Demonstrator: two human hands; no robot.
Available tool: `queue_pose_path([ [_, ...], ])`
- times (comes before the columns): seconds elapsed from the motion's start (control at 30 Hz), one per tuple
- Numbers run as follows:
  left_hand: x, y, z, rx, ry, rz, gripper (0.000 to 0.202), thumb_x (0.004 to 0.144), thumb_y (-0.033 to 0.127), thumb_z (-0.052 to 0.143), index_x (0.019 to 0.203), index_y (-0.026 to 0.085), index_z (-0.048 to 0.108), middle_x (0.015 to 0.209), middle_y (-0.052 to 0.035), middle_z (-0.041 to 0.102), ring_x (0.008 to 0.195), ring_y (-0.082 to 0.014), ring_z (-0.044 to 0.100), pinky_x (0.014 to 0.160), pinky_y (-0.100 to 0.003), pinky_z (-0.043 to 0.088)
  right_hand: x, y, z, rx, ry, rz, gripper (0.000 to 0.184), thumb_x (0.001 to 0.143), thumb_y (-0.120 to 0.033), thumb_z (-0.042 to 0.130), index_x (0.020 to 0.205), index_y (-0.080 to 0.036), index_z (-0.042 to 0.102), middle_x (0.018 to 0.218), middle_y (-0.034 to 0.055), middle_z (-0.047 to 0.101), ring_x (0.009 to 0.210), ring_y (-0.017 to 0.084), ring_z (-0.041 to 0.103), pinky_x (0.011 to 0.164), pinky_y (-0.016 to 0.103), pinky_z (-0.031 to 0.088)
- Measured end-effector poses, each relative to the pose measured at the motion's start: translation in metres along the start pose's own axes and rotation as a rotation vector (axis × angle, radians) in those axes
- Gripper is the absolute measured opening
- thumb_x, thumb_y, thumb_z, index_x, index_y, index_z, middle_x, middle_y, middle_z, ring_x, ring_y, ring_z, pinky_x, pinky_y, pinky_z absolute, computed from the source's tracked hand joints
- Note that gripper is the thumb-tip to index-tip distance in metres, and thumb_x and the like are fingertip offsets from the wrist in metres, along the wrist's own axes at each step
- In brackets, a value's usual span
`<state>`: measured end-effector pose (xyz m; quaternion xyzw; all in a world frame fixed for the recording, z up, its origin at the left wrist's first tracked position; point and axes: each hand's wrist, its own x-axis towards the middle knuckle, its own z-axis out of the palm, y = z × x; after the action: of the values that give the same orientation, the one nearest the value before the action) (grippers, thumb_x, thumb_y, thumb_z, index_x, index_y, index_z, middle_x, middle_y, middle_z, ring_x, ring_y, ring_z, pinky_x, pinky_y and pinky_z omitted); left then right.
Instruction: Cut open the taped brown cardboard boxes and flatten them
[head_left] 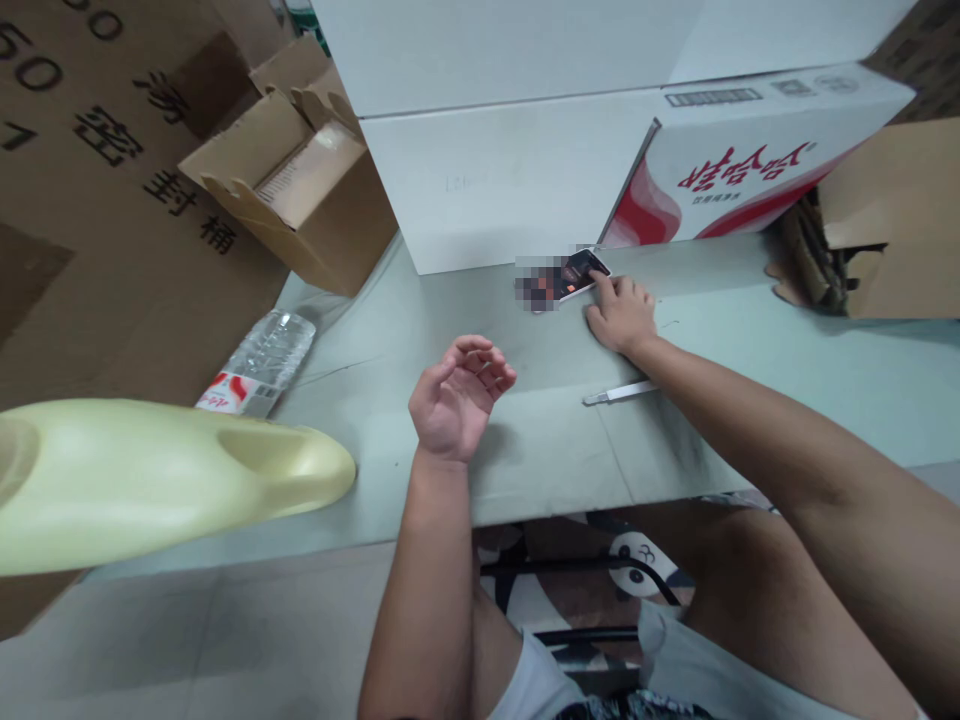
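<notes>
My left hand (459, 395) hovers just above the grey-green table (787, 340), palm up, fingers loosely curled and apart, with nothing in it. My right hand (621, 312) rests further back on the table, its forefinger stretched out and touching the screen of a phone (581, 273) that lies flat by the white boxes. A thin white strip (621, 392) lies on the table under my right forearm.
Large white boxes (510, 140) and a red-and-white printed carton (750, 160) stand at the back. Open cardboard boxes sit back left (300, 180) and right (885, 220). A clear plastic bottle (259, 365) lies at the left. A pale yellow plastic jug (150, 480) fills the near left.
</notes>
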<state>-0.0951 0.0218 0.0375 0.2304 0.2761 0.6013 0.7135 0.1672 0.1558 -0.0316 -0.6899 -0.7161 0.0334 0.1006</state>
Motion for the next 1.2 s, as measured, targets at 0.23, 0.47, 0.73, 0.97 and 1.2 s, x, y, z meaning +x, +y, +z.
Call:
queue_pose_path([
  [0.23, -0.003, 0.000, 0.001, 0.009, 0.010, -0.002, 0.026, 0.073, 0.041, 0.067, 0.086, 0.019, 0.071, 0.081, -0.0043, 0.067, 0.075, -0.0175, 0.066, 0.079, -0.034, 0.056, -0.001, -0.002, -0.002, 0.041, 0.020, 0.016, 0.066, 0.092, -0.039, 0.037, 0.154, -0.019, 0.043, 0.137, 0.0208, 0.054, 0.127, 0.042, 0.046, 0.107, 0.062, 0.037],
  [0.47, -0.005, 0.002, 0.000, 0.008, 0.015, 0.002, 0.025, 0.072, 0.041, 0.068, 0.086, 0.020, 0.072, 0.081, -0.0039, 0.068, 0.075, -0.0178, 0.066, 0.078, -0.033, 0.056, -0.002, -0.005, -0.007, 0.038, 0.001, 0.026, 0.060, 0.092, -0.039, 0.037, 0.147, -0.019, 0.049, 0.134, 0.0207, 0.054, 0.126, 0.042, 0.046, 0.108, 0.061, 0.037],
  [0.73, -0.001, 0.001, 0.001, -0.005, -0.001, 0.003, 0.025, 0.072, 0.040, 0.068, 0.085, 0.020, 0.073, 0.080, -0.0036, 0.069, 0.075, -0.0173, 0.066, 0.077, -0.033, 0.056, 0.000, -0.003, -0.007, 0.067, 0.028, 0.037, 0.063, 0.089, -0.039, 0.044, 0.149, -0.022, 0.047, 0.143, 0.0203, 0.048, 0.132, 0.042, 0.045, 0.108, 0.060, 0.037],
  [0.97, -0.001, 0.009, -0.005, -0.017, -0.008, 0.030, 0.025, 0.075, 0.041, 0.068, 0.087, 0.020, 0.072, 0.081, -0.0031, 0.068, 0.076, -0.0170, 0.067, 0.079, -0.033, 0.056, 0.042, -0.012, -0.021, -0.010, -0.093, -0.074, 0.090, 0.071, -0.035, 0.068, 0.156, -0.028, 0.039, 0.159, 0.0183, 0.036, 0.146, 0.047, 0.033, 0.116, 0.066, 0.028],
  [1.2, -0.001, 0.009, -0.006, -0.029, -0.007, 0.029, 0.026, 0.075, 0.042, 0.069, 0.087, 0.020, 0.072, 0.081, -0.0034, 0.068, 0.076, -0.0172, 0.067, 0.079, -0.033, 0.057, 0.061, -0.020, -0.020, -0.069, -0.196, -0.049, 0.087, 0.069, -0.036, 0.068, 0.153, -0.030, 0.046, 0.163, 0.0164, 0.033, 0.154, 0.050, 0.019, 0.118, 0.077, 0.011],
])
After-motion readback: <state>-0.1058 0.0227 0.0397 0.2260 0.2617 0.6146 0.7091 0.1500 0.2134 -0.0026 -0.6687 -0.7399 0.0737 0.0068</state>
